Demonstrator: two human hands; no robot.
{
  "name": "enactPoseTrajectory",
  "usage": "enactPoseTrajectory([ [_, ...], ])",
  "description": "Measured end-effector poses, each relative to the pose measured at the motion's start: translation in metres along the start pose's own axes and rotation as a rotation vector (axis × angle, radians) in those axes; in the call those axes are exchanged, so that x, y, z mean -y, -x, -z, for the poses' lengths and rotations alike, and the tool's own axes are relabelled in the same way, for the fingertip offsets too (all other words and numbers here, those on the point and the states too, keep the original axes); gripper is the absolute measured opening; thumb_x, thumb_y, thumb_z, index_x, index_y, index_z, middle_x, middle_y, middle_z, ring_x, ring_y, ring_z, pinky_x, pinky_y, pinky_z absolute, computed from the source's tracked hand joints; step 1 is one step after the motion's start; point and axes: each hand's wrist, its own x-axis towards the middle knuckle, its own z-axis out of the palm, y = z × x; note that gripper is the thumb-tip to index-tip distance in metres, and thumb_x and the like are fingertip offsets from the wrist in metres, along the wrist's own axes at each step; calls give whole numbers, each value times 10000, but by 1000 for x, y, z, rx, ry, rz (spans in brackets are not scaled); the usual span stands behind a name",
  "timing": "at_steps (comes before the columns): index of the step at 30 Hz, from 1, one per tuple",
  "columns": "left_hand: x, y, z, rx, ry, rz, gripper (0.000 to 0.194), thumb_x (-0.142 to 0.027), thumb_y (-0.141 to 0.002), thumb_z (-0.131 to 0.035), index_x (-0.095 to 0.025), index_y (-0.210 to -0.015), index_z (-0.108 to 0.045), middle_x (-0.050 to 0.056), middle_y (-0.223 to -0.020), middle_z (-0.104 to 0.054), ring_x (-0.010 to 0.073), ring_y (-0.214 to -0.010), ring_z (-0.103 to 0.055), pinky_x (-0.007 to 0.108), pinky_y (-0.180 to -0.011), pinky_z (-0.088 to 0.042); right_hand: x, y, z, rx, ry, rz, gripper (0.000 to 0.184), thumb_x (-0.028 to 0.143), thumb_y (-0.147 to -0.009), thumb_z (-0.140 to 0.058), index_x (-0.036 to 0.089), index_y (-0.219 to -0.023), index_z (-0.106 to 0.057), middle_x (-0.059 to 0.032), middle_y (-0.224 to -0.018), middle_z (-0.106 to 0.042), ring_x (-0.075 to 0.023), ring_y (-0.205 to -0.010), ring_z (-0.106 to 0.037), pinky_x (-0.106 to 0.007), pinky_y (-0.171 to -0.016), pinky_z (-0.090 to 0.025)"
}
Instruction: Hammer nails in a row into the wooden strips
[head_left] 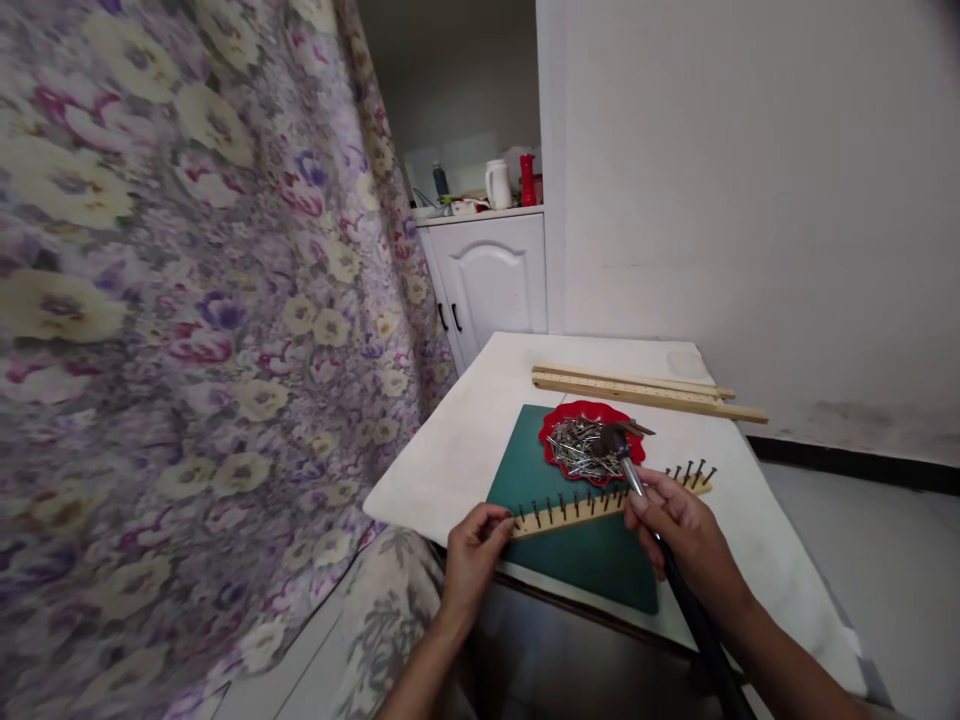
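A hammer (pixel 634 478) is gripped in my right hand (pixel 679 525), its dark head over the red dish and its black handle running back toward me. My left hand (pixel 476 550) pinches at a nail (pixel 516 521) on the left end of a narrow wooden strip (pixel 574 512). A row of dark nails stands up along the strip, some slightly tilted. My right hand and the hammer hide part of the strip toward its right end. Under it lies a green mat (pixel 596 565). Just behind, the scalloped red dish (pixel 551 425) holds a pile of loose silvery nails (pixel 577 447).
Long wooden strips (pixel 637 390) lie across the back of the white-covered table (pixel 442 465). A flowered curtain (pixel 225 300) hangs at the left. Behind stands a white cabinet (pixel 495 275) with a white jug (pixel 497 185) and a red bottle-like object (pixel 527 180) on top.
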Motion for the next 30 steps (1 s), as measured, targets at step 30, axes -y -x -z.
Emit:
enactPoseTrajectory([
  [30,4,1,-15,34,-203,-119,133,-242,-763,-543,-167,-713,-640,-2,-680,-593,122,-631,-518,198,-580,-374,-19,27,-56,360,68,-246,291,286,-838,-526,183,-1111,-514,56,-628,-599,-24,-277,-400,-120,-272,-266],
])
